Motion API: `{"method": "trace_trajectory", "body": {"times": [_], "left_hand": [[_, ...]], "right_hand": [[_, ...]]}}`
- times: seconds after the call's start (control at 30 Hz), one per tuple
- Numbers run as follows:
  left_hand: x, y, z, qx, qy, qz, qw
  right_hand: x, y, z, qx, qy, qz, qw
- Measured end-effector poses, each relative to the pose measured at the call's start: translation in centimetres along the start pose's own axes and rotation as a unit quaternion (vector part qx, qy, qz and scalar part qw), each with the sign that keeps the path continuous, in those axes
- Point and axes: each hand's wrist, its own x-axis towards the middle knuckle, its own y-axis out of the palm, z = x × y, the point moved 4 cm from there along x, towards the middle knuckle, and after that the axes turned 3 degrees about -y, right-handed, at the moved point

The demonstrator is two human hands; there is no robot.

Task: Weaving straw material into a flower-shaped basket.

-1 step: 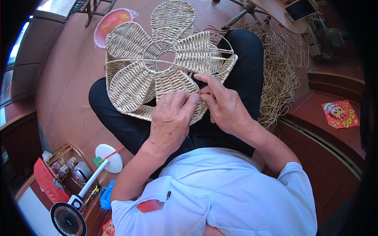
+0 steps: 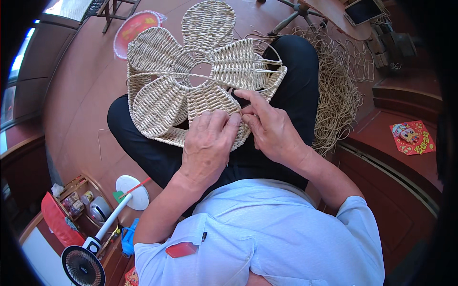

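A flower-shaped woven straw piece [image 2: 157, 102] with several rounded petals around a round central hole lies across my lap. One petal on the right has bare frame wire and loose strands at its outer end. My left hand [image 2: 207, 143] lies over the near petal, fingers bent and gripping its outer edge. Close beside it, my right hand [image 2: 269, 126] pinches at the right edge of that same petal, thumb and forefinger together. Whatever sits between the right fingertips is too small and covered to make out.
A heap of loose straw cord [image 2: 336, 90] lies on the floor by my right knee. A red round plastic-wrapped item [image 2: 136, 31] is at the far left. At the lower left stand a white fan [image 2: 83, 267] and a wooden tray of jars [image 2: 78, 198]. A wooden step [image 2: 405, 97] rises on the right.
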Motion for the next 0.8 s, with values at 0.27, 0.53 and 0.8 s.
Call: {"method": "trace_trajectory", "body": {"times": [0.27,0.53,0.8], "left_hand": [[1.2,0.7,-1.9,0.181,0.011,0.061,0.982],[2.0,0.3,-2.4,0.228,0.011,0.069,0.971],[2.5,-0.4,-1.1,0.184,0.039,0.060,0.980]], "right_hand": [[0.1,-0.2,0.0,-0.002,0.041,0.054,0.998],[0.4,-0.1,-0.2,0.030,0.044,0.080,0.995],[0.3,0.0,-0.7,0.029,0.026,0.061,0.997]]}}
